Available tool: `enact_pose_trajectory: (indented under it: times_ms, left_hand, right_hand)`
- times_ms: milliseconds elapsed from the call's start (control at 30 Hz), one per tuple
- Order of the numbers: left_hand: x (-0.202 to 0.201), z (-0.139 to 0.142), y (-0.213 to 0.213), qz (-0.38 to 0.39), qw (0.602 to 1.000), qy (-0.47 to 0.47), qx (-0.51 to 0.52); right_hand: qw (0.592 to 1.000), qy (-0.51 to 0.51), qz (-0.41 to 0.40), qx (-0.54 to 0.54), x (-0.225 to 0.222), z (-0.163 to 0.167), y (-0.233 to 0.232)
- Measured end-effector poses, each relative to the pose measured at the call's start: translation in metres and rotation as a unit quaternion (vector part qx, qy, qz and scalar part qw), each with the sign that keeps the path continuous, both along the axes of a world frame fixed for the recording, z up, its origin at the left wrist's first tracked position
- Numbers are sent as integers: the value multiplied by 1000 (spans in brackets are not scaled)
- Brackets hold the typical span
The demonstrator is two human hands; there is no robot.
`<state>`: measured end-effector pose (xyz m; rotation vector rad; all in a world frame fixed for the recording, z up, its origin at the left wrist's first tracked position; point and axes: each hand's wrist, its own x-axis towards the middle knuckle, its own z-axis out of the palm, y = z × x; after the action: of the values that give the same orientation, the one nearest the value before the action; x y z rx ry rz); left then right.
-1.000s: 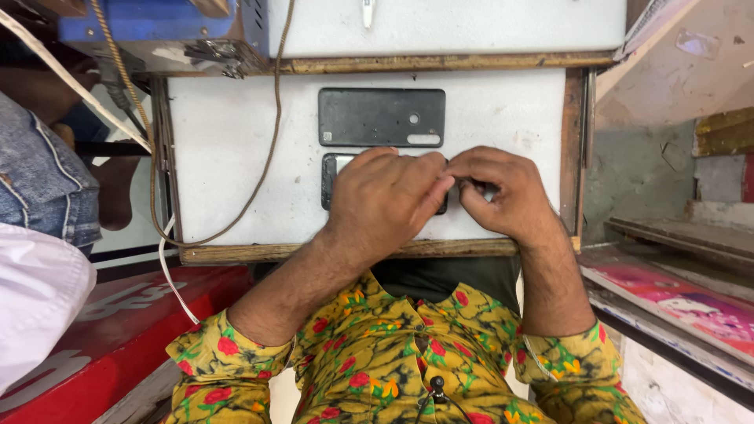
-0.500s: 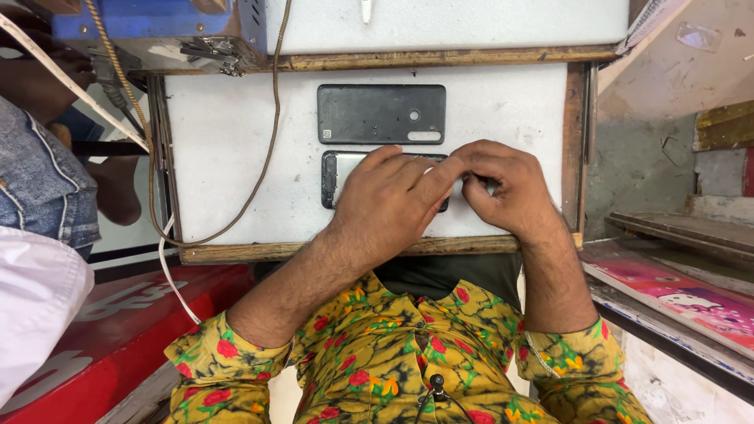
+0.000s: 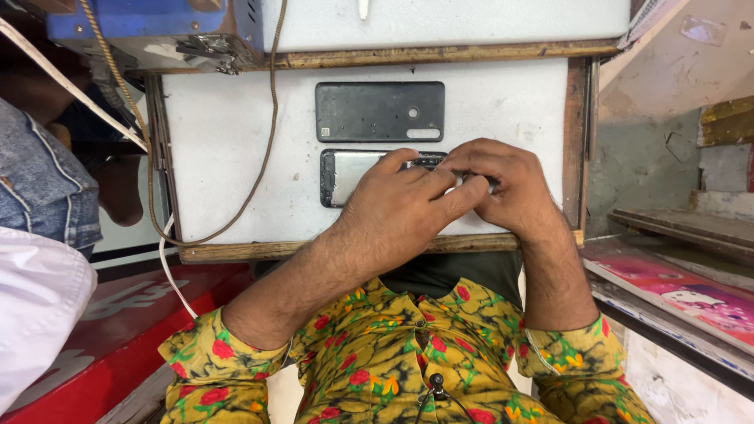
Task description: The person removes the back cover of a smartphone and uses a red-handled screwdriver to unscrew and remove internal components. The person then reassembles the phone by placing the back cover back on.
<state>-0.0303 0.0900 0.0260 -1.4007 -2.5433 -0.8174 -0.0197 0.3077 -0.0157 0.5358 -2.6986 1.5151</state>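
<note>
**Both hands bunched over an opened phone on a white bench top**

Far left: blue metal box (image 3: 149, 20) at the top edge, tan cord (image 3: 267, 118) hanging from it and looping across the white work surface (image 3: 236, 141). A wooden frame (image 3: 314, 250) edges the surface on its near side. Near left: a red panel (image 3: 102, 330), plus another person's denim sleeve (image 3: 39, 180) and white cloth (image 3: 35, 306), both cut off by the picture edge.

Centre: a dark phone back cover (image 3: 379, 111) lies flat on the far part of the surface, by itself. Just nearer lies the opened phone (image 3: 349, 177), long side left to right, its left end showing a pale metal inside; the right end is hidden under the hands.

Left hand (image 3: 404, 208) comes in from the near left, fingers curled together over the phone's middle. Right hand (image 3: 503, 184) sits against it, fingers pinched close on the phone's right end. Cannot tell whether either hand holds a small tool or part; the fingertips hide that spot.

Near: yellow flowered shirt sleeves (image 3: 369, 369). Right: bare plaster wall (image 3: 660, 71) and a shelf with a pink printed sheet (image 3: 683, 294), partly cut off.
</note>
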Motion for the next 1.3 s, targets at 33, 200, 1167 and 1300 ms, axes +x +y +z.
enact_pose_trajectory:
  times_ms: [33, 200, 1167, 1300]
  left_hand:
    - [-1, 1, 0, 9, 1000, -1, -11]
    - [-5, 6, -2, 28, 991, -55, -121]
    - [-2, -10, -1, 96, 990, 34, 96]
    - [-1, -14, -5, 99, 989, 23, 112]
  right_hand:
    - [1000, -2, -1, 1, 0, 0, 0]
    - [999, -21, -19, 15, 1, 2, -2]
    - [1000, 19, -20, 14, 2, -2, -1]
    - [1000, -10, -22, 5, 3, 0, -1]
